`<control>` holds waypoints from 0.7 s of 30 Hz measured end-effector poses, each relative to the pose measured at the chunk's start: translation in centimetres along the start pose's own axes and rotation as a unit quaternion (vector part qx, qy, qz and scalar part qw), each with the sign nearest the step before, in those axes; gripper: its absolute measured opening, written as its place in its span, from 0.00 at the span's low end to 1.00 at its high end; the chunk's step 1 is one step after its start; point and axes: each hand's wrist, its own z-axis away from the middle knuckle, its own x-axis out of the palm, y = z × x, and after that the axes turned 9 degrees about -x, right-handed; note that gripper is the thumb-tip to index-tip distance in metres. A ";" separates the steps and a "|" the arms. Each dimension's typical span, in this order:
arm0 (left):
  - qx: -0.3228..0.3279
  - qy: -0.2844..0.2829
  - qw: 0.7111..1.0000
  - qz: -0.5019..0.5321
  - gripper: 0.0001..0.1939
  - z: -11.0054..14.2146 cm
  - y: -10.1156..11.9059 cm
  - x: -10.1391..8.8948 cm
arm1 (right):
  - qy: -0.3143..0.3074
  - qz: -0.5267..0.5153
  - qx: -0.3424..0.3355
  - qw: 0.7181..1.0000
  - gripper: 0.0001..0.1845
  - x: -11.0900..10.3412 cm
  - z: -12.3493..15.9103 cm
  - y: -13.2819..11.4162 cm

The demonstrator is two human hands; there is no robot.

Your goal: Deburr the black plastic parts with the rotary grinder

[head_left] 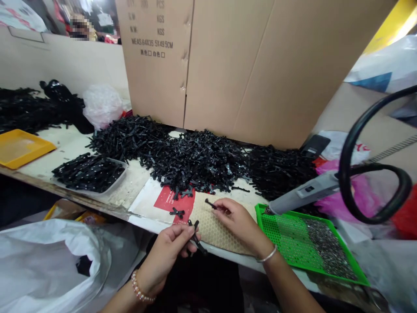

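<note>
Between the thumb and fingers of my left hand (174,245) are black plastic pieces (198,243) that cross each other, held just past the table's front edge. My right hand (236,219) pinches a small black plastic strip (210,203) above the tan honeycomb-patterned mat (224,232). Left of the mat, a loose X-shaped black piece (177,212) lies on the red and white sheet (163,198). Behind both hands rises a heap of black Y-shaped pieces (198,161).
A green tray (276,243) of small metal parts stands at right, with a grey electric screwdriver (302,193) over it. Further heaps of black strips (280,169) line the back before a cardboard box (247,69). At left are a filled clear tub (120,176) and a yellow tray (26,148).
</note>
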 end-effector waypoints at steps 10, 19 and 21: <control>-0.025 -0.034 0.999 0.012 0.18 0.3 0.2 -0.6 | -0.017 -0.199 0.099 0.975 0.22 0.6 -0.6 0.1; -0.040 -0.024 0.999 0.028 0.20 0.6 0.1 -1.9 | -0.036 -0.069 0.087 0.993 0.21 -0.2 -1.4 0.6; -0.041 -0.019 0.999 0.030 0.19 0.5 0.0 -2.3 | -0.055 0.050 0.072 0.995 0.17 -0.1 -1.4 0.0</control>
